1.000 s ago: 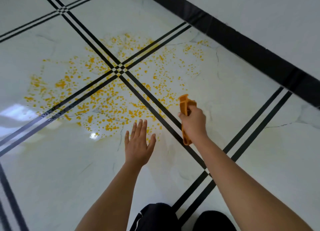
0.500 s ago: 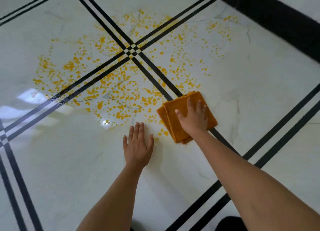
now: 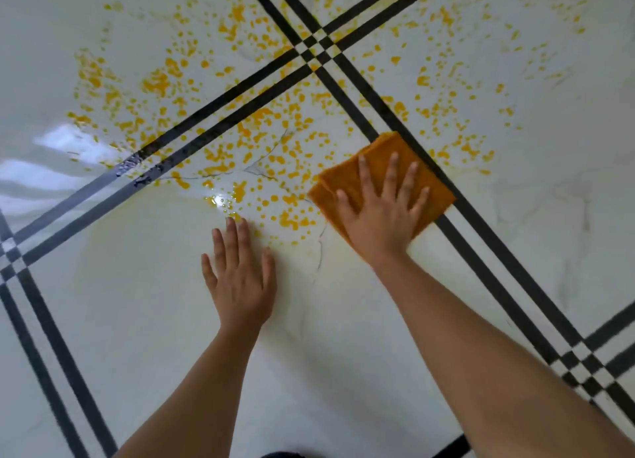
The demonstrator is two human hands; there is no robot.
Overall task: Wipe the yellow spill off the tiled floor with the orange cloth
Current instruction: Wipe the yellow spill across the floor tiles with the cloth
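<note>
Nearest the viewer, two bare forearms reach forward over the glossy white tiled floor [image 3: 144,320]. The left hand [image 3: 240,282] lies flat on a bare tile, fingers extended and close together, grasping nothing; its fingertips reach the near fringe of the yellow spill [image 3: 261,120]. Just to its right and slightly farther, the right hand [image 3: 381,213] presses palm-down, fingers spread, on the folded orange cloth [image 3: 381,163], which lies flat on the floor across a pair of black inlay stripes [image 3: 488,237]. Beyond both hands, the spill spreads as scattered yellow droplets over several tiles and around the stripe crossing [image 3: 314,46]. A bright reflection [image 3: 68,141] marks the floor at far left.
</note>
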